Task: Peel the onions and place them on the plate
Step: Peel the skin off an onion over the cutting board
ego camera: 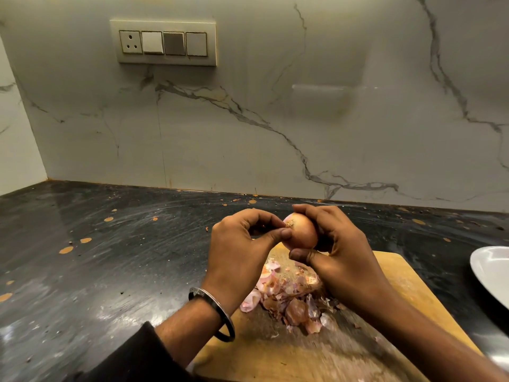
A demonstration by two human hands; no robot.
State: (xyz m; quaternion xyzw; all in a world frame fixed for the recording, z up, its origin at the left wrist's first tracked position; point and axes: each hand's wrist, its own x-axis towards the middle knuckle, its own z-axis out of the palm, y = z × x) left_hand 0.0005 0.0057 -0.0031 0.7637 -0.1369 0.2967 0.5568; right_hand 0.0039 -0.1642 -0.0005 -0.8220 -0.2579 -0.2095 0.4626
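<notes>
**Picking the dry skin off an onion held over the board**

The onion point(300, 230) is being held in the air above the far end of the wooden cutting board point(407, 288), its papery tan skin mostly on and its tufted end turned toward the left. The right hand point(337, 244) is cradling it, fingers curling over the top and far side while the thumb is hooking underneath. The left hand point(242, 244) is working at the tufted end, thumb and forefinger pinching together right against the skin there; whether a flap is already caught between them is too small to tell.

To do this step well, the pinch should probably be taking hold at the dry tip, where the skin lifts most easily, and pulling down along the bulb in long strips while the right hand is turning the onion to offer a fresh side. A firm cradle matters, since a smooth bulb could slip.

Both wrists are angling inward, forearms converging from the near edge, with a metal bangle point(217, 312) sitting on the left wrist. Below the hands a heap of peelings point(289, 296) is lying on the board. The white plate point(493, 274) is waiting at the right edge on the dark counter point(96, 257); its visible part is holding nothing.
</notes>
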